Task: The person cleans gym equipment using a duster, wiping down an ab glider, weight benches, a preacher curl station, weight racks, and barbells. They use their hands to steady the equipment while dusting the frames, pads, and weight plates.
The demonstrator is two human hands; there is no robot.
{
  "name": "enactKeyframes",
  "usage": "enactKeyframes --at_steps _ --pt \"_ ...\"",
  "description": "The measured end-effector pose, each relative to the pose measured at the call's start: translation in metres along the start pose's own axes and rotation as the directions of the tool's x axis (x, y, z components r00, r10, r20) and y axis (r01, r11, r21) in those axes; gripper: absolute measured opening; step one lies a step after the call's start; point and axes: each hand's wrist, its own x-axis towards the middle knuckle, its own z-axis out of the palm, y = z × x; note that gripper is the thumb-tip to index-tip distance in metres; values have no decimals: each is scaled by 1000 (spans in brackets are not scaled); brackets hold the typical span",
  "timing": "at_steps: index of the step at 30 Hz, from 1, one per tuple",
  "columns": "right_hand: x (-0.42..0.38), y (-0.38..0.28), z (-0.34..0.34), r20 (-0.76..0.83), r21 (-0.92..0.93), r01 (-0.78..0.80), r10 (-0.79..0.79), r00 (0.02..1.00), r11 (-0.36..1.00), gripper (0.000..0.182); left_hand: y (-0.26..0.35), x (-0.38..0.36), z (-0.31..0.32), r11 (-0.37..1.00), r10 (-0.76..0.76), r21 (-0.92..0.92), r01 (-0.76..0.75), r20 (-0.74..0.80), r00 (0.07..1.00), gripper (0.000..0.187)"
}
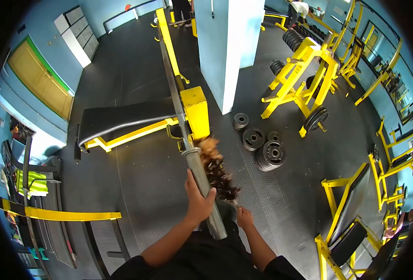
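Observation:
My left hand [200, 201] is closed around the thick grey end sleeve of a barbell [196, 166], its thumb on one side and its fingers on the other. The barbell runs away from me along a bench rack, past its yellow upright [195, 106]. In my right hand [244, 217] is the handle of a feather duster [219, 175] with brown and tan feathers. Its feathers lie along the right side of the sleeve, and the tan tip is close to the foot of the yellow upright.
A black bench pad [127, 120] extends left from the rack. Stacked weight plates [270, 156] sit on the floor to the right, near a blue pillar [220, 56]. A yellow plate rack [304, 77] and an inclined bench [351, 205] stand farther right. Two people are in the background.

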Motion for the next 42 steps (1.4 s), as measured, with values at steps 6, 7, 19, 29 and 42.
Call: enactKeyframes --at_steps 6,7,19,29,42 --pt "32 42 40 101 -189 -186 208 973 964 41 34 62 -22 841 360 439 -317 -16 933 94" --pt "37 39 38 90 -194 -229 250 964 954 41 49 79 -27 810 422 456 -368 -18 907 91" --pt "30 -136 -37 13 689 261 -371 929 677 34 129 227 -24 555 668 692 -461 -41 743 58" --pt "170 70 189 420 348 -268 106 901 898 41 97 247 -49 422 731 852 -309 -118 672 32" --pt "278 189 299 287 77 -390 355 890 918 39 122 244 -42 341 787 925 -169 -182 589 32"
